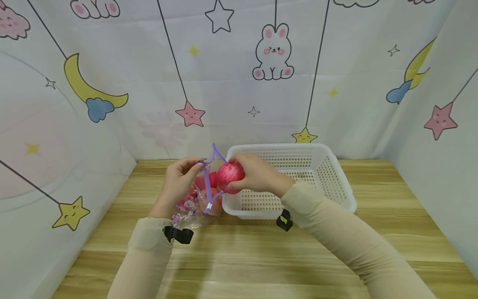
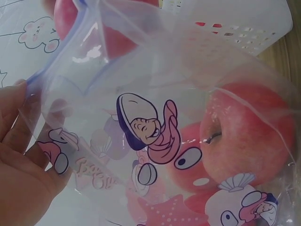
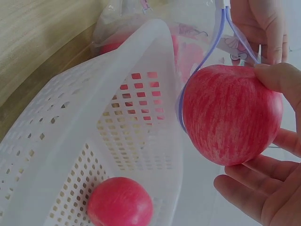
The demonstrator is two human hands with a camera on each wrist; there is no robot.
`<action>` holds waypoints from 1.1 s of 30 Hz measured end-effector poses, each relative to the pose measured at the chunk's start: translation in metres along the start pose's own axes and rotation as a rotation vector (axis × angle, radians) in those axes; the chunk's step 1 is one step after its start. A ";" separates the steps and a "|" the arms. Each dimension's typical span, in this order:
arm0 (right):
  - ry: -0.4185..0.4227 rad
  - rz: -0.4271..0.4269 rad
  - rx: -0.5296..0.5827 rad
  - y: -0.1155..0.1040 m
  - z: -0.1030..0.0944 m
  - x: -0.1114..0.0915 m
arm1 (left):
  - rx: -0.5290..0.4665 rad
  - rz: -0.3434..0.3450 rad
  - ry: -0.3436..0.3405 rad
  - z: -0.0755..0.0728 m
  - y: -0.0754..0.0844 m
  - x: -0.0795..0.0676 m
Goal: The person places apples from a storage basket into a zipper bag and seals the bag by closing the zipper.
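My right hand (image 1: 259, 172) grips a red apple (image 1: 228, 177) at the mouth of a clear plastic zip bag (image 2: 94, 127), above the left end of the basket. The bag's purple zip strip (image 1: 207, 182) stands spread in a loop, and the apple overlaps its right side. With thumb and fingers my left hand (image 1: 177, 185) pinches the strip's left edge. Several apples (image 2: 251, 136) lie inside the bag, behind printed cartoon sea figures. In the right wrist view, another red apple (image 3: 120, 202) sits in the white basket (image 3: 174, 155); my right hand and forearm hide it in the head view.
The perforated white basket rests on a wood-grain table (image 1: 261, 257), right beside the filled bag. A white cloth backdrop (image 1: 231, 83) with cartoon stars, moons and a rabbit encloses the table at the back and sides. Dark wrist cameras (image 1: 183, 235) are strapped over both sleeves.
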State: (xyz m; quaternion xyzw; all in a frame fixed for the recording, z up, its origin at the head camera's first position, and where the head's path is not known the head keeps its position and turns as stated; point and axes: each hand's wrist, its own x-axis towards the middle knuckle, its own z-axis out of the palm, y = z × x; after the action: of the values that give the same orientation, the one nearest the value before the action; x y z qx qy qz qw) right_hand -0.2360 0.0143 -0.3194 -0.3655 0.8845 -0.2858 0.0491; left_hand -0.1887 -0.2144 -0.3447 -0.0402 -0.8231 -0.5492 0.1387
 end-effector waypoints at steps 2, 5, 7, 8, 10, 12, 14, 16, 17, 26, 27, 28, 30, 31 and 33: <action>-0.005 0.004 -0.008 -0.001 0.001 0.001 | 0.002 -0.003 0.001 0.000 0.000 0.000; -0.008 0.010 -0.015 -0.001 0.004 0.001 | 0.004 -0.012 0.003 0.000 0.001 -0.001; -0.007 0.007 -0.020 -0.001 0.005 0.001 | 0.002 -0.015 0.004 0.000 0.001 -0.001; -0.007 0.006 -0.021 -0.001 0.005 0.001 | 0.002 -0.018 0.003 0.000 0.001 0.000; -0.005 -0.002 -0.024 -0.002 0.006 0.002 | 0.004 -0.021 0.000 0.000 0.000 -0.001; -0.008 -0.006 -0.033 -0.003 0.006 0.002 | 0.003 -0.019 -0.004 0.000 0.000 0.000; -0.012 -0.007 -0.038 -0.005 0.007 0.003 | 0.002 -0.016 -0.007 0.001 0.000 0.000; -0.020 -0.006 -0.040 -0.006 0.008 0.003 | -0.007 -0.014 -0.009 0.001 -0.001 0.000; -0.024 -0.007 -0.041 -0.007 0.008 0.004 | -0.012 -0.015 -0.010 0.001 -0.001 0.000; -0.035 -0.009 -0.055 -0.011 0.010 0.005 | -0.032 -0.015 -0.026 0.001 0.000 0.000; -0.034 -0.010 -0.056 -0.012 0.010 0.005 | -0.034 -0.017 -0.027 0.001 0.001 0.000; -0.033 -0.010 -0.055 -0.012 0.010 0.004 | -0.033 -0.017 -0.026 0.001 0.001 0.000; -0.031 -0.009 -0.054 -0.013 0.010 0.004 | -0.030 -0.018 -0.024 0.001 0.001 0.000; -0.030 -0.008 -0.053 -0.013 0.010 0.004 | -0.032 -0.020 -0.024 0.001 0.000 0.000; -0.028 -0.006 -0.054 -0.013 0.011 0.003 | -0.025 -0.019 -0.021 0.001 0.001 0.000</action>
State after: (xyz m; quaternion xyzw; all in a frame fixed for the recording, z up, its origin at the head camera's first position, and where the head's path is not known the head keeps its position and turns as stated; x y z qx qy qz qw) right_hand -0.2275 0.0000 -0.3210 -0.3732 0.8901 -0.2567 0.0506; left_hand -0.1884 -0.2135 -0.3444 -0.0397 -0.8179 -0.5604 0.1243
